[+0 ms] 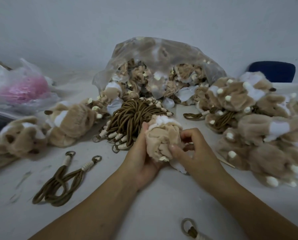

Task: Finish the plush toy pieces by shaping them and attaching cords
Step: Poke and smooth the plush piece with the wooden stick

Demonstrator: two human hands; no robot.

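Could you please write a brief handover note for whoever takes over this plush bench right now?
Left hand holds the crumpled tan fabric plush piece; right hand pinches its right side.
Bundle of brown cords with cream-wrapped ends lies behind; two loose brown cords front left.
Done: shaped furry tan-and-white pieces piled left and right.
Left: the held piece and the clear plastic bag of unshaped pieces at the back.
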